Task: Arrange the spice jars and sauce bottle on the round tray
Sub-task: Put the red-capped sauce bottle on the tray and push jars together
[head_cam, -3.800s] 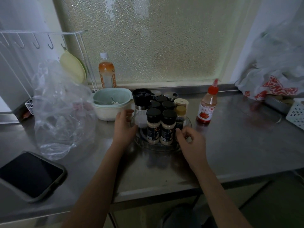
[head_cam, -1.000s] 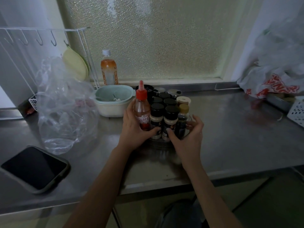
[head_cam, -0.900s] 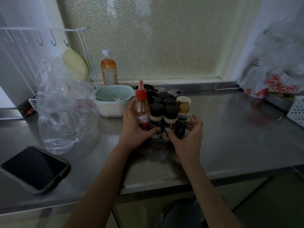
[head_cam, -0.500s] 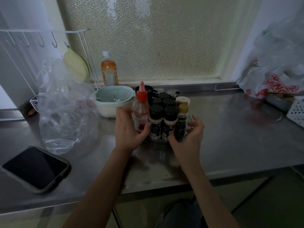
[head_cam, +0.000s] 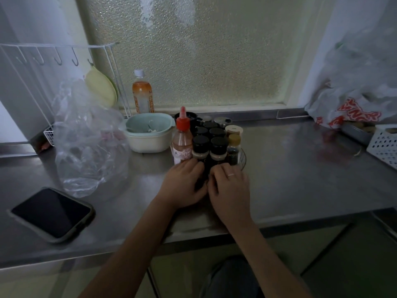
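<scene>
Stainless steel countertop [head_cam: 300, 168] below a frosted glass window [head_cam: 204, 50] is serving as the work surface. Both hands are resting palm-down, side by side, at the near edge of the round clear tray [head_cam: 242, 157]. The left hand [head_cam: 184, 186] and the right hand [head_cam: 229, 188] are curling their fingers against the bases of the two nearest black-capped spice jars [head_cam: 209, 147]; whether either hand is gripping a jar cannot be told. Just beyond the left hand, the red-capped clear sauce bottle [head_cam: 182, 140] is standing upright at the tray's left side, touching the jars. Judged step: final tidying of the front row. The next move is calling for gentle, even pressure to avoid toppling jars.
</scene>
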A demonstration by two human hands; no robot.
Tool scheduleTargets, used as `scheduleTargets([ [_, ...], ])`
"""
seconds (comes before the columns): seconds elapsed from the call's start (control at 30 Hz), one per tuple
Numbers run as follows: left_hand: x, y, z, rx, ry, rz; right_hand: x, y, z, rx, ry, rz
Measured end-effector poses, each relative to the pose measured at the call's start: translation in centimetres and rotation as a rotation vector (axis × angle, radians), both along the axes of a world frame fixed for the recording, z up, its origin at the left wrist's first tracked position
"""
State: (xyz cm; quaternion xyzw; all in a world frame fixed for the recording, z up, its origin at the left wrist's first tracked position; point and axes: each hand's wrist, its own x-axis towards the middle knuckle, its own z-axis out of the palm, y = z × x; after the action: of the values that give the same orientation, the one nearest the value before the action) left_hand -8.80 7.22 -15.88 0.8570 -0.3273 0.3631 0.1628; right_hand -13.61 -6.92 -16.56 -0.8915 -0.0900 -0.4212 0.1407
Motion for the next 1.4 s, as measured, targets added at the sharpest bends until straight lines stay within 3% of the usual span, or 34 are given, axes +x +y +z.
scheduleTargets([
  [0.1,-0.1,0.0,-0.3,0.054,0.085,0.037,0.5,-0.4,-0.3,0.063,0.133,-0.025],
  [0.27,0.3,0.4,-0.6,0.093,0.175,0.017,1.3,-1.9,-0.9,0.167,0.296,0.197],
  [0.43,1.8,-0.5,-0.7,0.106,0.195,0.050,3.4,-3.0,-0.5,0.221,0.395,0.279],
  [1.0,12.3,-2.3,0.3,0.073,0.346,0.196,16.9,-4.6,1.3,0.374,0.601,0.370],
  [1.4,16.2,-1.8,-0.7,0.007,0.305,0.216,21.2,-4.3,1.1,0.373,0.550,0.374],
])
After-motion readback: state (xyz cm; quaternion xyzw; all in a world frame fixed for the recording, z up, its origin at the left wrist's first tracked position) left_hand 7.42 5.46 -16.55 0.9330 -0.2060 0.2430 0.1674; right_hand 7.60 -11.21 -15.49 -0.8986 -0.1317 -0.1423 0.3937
